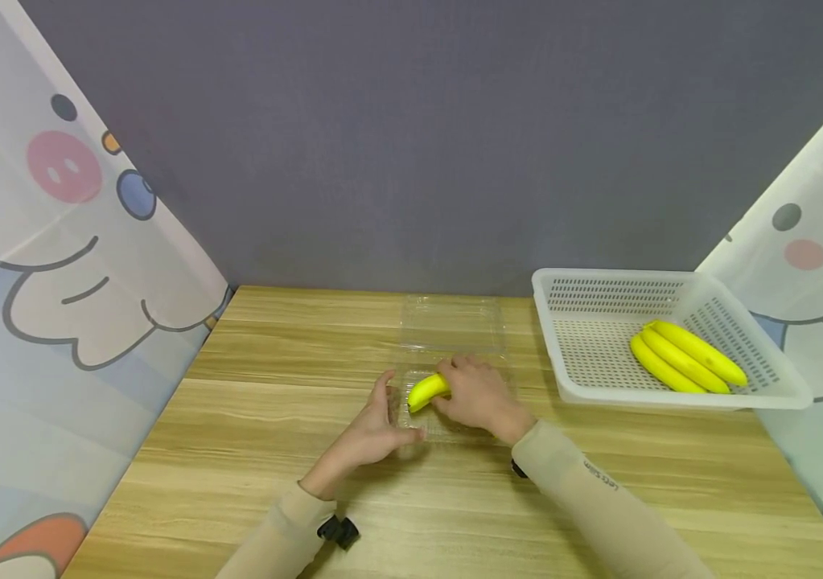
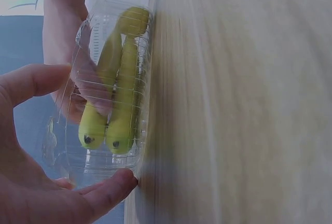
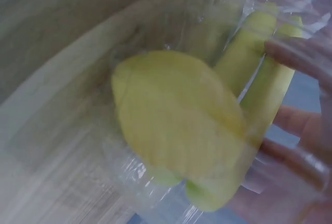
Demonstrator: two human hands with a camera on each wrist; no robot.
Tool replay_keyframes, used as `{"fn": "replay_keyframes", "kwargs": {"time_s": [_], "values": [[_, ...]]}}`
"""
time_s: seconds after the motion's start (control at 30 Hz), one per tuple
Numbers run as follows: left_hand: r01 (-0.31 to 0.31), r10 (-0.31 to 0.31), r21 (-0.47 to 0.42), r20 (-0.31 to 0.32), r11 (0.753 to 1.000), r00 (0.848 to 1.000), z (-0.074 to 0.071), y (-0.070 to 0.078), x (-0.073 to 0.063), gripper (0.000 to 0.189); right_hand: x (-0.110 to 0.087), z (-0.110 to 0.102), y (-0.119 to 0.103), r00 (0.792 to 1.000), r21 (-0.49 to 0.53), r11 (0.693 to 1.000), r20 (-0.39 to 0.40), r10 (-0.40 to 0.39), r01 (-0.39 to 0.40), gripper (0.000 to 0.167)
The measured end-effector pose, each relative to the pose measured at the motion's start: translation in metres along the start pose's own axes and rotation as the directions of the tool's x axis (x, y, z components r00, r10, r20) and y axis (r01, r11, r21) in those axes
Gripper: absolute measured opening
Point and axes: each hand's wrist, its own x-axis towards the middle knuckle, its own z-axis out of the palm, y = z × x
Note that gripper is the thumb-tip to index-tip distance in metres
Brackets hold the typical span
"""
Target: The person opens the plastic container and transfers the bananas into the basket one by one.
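A clear plastic clamshell box (image 1: pixel 447 428) lies on the table with its lid (image 1: pixel 452 323) folded open toward the back. My right hand (image 1: pixel 476 396) reaches into the base and grips a yellow banana (image 1: pixel 425 392). Through the wall in the left wrist view, two bananas lie side by side, one banana (image 2: pixel 123 125) nearest the table and another banana (image 2: pixel 92 130) under the right fingers. A rounded yellow thing (image 3: pixel 176 112) fills the right wrist view; its kind is unclear. My left hand (image 1: pixel 371 434) spreads thumb and fingers at the box's left end, fingertips touching or very near it.
At the right, a white perforated plastic basket (image 1: pixel 563 384) holds several bananas (image 1: pixel 686 358). Behind the wooden table (image 1: pixel 273 402) rises a grey panel (image 1: pixel 397 145). Cartoon-print curtains (image 1: pixel 92 265) hang along both sides.
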Motion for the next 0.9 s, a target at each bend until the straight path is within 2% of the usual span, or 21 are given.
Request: {"fn": "replay_keyframes", "kwargs": {"time_s": [0.27,0.53,0.73,0.9], "values": [[-0.006,0.006,-0.014,0.009,1.000,1.000,0.0002,-0.0011,0.0005,0.115,-0.0007,0.0027,-0.0009,1.000,-0.005,1.000,-0.016,-0.011,0.011,0.046],[-0.005,0.005,-0.017,0.008,1.000,1.000,0.0003,-0.0004,0.0006,0.115,-0.0002,0.0049,-0.0002,0.998,-0.056,0.998,-0.040,-0.042,0.040,0.043],[-0.005,0.005,-0.019,0.004,1.000,1.000,0.0006,-0.0006,0.0013,0.115,-0.0002,0.0051,-0.0014,0.999,-0.066,0.997,-0.035,-0.031,0.028,0.045],[0.001,-0.001,-0.015,-0.003,1.000,1.000,0.0008,0.0004,0.0009,0.115,-0.0001,0.0063,-0.0027,0.998,-0.069,0.997,-0.051,-0.036,0.032,0.039]]}}
